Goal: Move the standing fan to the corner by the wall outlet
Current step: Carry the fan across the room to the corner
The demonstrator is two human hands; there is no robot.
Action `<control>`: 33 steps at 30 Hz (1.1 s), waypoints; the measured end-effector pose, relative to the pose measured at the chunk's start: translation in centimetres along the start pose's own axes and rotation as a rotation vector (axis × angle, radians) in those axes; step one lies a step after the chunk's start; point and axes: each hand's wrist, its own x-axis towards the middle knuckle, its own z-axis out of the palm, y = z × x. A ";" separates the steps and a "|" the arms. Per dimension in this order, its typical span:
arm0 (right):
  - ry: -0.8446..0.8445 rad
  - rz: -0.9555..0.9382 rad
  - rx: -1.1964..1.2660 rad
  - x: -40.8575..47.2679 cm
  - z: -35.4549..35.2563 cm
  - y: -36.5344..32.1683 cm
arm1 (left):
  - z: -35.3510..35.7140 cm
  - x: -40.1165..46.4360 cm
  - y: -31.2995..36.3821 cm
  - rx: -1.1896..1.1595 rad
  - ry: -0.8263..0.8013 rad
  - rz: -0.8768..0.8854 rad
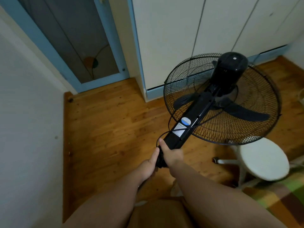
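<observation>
The black standing fan (195, 112) leans away from me over the wooden floor, its round wire cage (246, 116) and dark blades pointing toward the white cupboards. Its neck carries a white label and a thin black cord (166, 134) loops beside it. My right hand (171, 153) is wrapped around the fan's pole just below the neck. My left hand (150, 167) grips the same pole a little lower, touching the right hand. The fan's base is hidden beneath my arms. No wall outlet shows in this view.
A white round stool (264, 160) on castors stands close under the cage at the right. White cupboard doors (213, 30) fill the back, a blue-framed glass door (74, 46) the back left, a white wall (29, 129) the left. A checked cloth (283, 198) lies at lower right.
</observation>
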 end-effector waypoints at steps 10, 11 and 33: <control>0.040 -0.037 0.038 8.8 -6.7 -10.0 | 4.0 6.3 13.2 0.061 0.000 0.045; 0.045 -0.031 0.044 9.3 -7.0 -10.5 | 4.1 6.7 13.9 0.056 -0.001 0.048; 0.367 0.033 0.266 23.8 -11.2 -23.4 | 2.9 21.4 33.0 0.317 -0.184 0.095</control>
